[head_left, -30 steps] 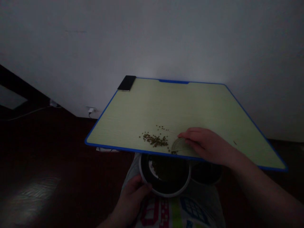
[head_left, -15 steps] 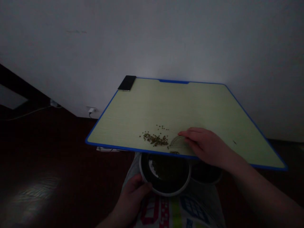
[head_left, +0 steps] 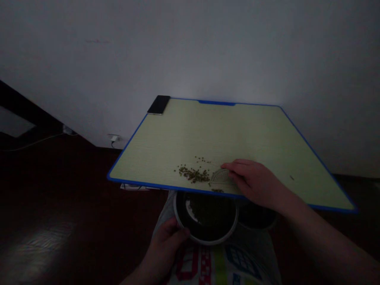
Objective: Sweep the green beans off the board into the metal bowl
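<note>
My right hand (head_left: pixel 252 178) pinches a clear protractor (head_left: pixel 220 176) flat on the pale table top, near its front edge. Just left of the protractor lies a loose pile of small greenish-brown beans or seeds (head_left: pixel 194 175), some scattered behind it. A few more lie by the blue rim. Below that edge, my left hand (head_left: pixel 168 239) grips the near left side of a round bowl (head_left: pixel 204 239) with a pale rim, thumb over the rim. Dark green contents show dimly inside the bowl.
The small table (head_left: pixel 225 134) with a blue edge stands against the wall. A black phone (head_left: pixel 159 105) lies on its far left corner. A second dark bowl (head_left: pixel 258 217) is partly hidden under my right arm. A plug (head_left: pixel 114 138) sits in the wall at left.
The protractor and my right hand have shifted slightly left, toward the pile. My left hand keeps its hold on the bowl.
</note>
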`<state>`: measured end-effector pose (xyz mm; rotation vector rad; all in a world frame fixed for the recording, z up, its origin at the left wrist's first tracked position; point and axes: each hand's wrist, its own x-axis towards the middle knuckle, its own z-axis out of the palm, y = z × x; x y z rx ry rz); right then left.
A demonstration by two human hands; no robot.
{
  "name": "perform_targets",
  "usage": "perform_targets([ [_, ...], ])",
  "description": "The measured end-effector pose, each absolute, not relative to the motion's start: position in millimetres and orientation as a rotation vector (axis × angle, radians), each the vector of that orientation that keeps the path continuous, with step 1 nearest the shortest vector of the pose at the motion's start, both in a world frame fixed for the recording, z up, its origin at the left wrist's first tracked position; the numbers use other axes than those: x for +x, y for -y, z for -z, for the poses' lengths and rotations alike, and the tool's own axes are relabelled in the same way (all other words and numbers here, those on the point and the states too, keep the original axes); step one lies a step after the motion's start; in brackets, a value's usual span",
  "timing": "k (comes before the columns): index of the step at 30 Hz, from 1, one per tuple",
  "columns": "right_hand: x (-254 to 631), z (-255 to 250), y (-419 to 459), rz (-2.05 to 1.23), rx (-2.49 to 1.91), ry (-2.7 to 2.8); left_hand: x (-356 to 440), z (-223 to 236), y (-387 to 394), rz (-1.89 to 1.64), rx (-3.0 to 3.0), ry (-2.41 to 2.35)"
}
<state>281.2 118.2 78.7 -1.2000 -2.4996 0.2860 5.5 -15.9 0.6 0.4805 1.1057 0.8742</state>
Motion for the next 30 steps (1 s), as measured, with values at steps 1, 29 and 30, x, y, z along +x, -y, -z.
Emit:
perform_targets([
  [1, 280.3, -78.5, -118.3, -0.284, -1.192, 2.504, 5.7, -0.7, 15.9, -0.870, 0.460, -1.091],
  [29, 270.2, -74.1, -110.2, -0.612, -1.226, 2.375, 5.6, 1.9, 15.6, -0.855, 0.451, -1.104],
  [30, 270.5, -74.2, -109.1, -0.622, -1.227, 2.373, 5.4, 2.5, 15.6, -0.855, 0.456, -1.113],
])
